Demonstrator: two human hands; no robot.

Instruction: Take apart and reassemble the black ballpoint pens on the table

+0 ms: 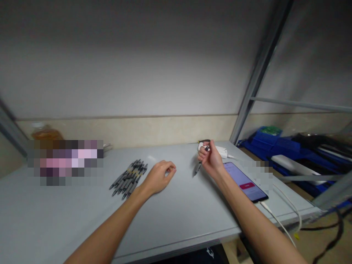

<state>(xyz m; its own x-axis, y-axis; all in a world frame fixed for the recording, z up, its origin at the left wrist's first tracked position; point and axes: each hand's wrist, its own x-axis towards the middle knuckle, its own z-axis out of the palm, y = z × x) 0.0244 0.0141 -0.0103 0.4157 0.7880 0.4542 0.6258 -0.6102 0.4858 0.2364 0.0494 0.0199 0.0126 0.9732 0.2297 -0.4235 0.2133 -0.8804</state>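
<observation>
My right hand (210, 159) is raised over the table, its fingers closed around a pen (197, 168). The pen is tilted, and its grey barrel slants down to the left below the fist. My left hand (159, 176) rests on the tabletop with its fingers curled in and nothing visible in them. Just left of it lies a bunch of grey and black pens (128, 181), side by side and roughly parallel.
A lit phone (244, 183) with a white cable (277, 222) lies right of my right forearm. Behind that hand are a white power adapter (221, 151) and a screwdriver (204, 141). A bottle (46, 132) stands at back left, beside a pixelated patch. Metal posts (258, 73) frame the grey table (176, 216).
</observation>
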